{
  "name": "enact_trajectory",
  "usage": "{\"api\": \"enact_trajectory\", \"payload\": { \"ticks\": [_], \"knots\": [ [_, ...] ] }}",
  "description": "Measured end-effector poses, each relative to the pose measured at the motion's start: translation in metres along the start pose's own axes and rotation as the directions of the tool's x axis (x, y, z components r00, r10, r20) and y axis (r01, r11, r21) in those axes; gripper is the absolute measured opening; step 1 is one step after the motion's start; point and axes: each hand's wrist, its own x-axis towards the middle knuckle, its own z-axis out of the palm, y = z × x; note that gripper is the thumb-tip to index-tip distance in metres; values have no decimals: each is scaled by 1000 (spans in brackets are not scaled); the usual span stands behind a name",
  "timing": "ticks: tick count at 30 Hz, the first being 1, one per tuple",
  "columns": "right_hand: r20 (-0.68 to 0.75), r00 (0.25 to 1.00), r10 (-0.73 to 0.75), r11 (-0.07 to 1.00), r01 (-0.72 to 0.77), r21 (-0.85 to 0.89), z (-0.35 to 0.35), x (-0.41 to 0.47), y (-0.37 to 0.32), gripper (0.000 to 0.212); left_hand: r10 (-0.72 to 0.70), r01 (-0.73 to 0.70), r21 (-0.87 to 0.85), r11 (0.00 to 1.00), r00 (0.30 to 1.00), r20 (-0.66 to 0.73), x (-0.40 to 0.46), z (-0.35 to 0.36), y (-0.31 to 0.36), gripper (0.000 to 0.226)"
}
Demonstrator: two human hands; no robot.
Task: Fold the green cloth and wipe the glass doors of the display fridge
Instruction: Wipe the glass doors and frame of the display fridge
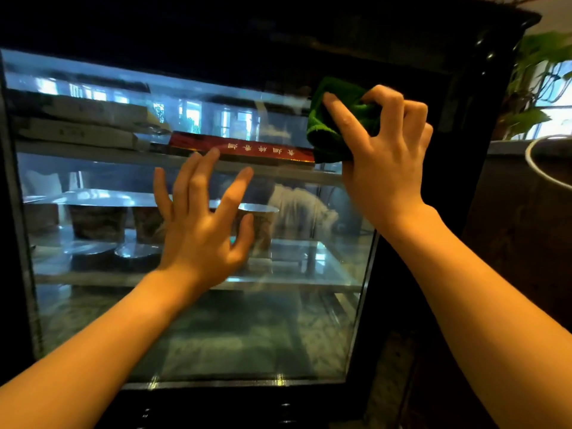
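Observation:
The display fridge fills the view, its glass door (216, 329) set in a black frame. My right hand (383, 156) grips a bunched green cloth (328, 119) and presses it against the glass at the door's upper right corner. My left hand (201, 224) is spread open with fingers apart, held at the middle of the glass; whether the palm touches it I cannot tell.
Behind the glass are shelves with a long red box (247, 150), flat white boxes (77, 131) and several lidded tubs (96, 218). Leafy plants (532, 88) and a white-rimmed pot (548, 162) stand to the right of the fridge's black frame (483, 119).

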Motion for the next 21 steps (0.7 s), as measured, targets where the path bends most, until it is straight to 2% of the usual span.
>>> {"api": "enact_trajectory", "payload": {
  "ticks": [3,8,13,21],
  "knots": [
    [39,999,4,1000,-4,-6,-5,-6,-6,53,-38,39,80,996,999,-10,-2,-8,-16,51],
    [130,990,-56,998,51,42,-11,-39,-26,66,-78,80,107,991,997,-27,-4,-8,-24,48],
    [125,990,-66,990,49,133,-3,-101,-53,57,-68,76,132,988,996,-61,-4,-1,-27,50],
    [138,980,-145,975,118,189,5,-205,-93,46,-76,84,153,985,995,-58,-5,1,-27,50]
  ]
}}
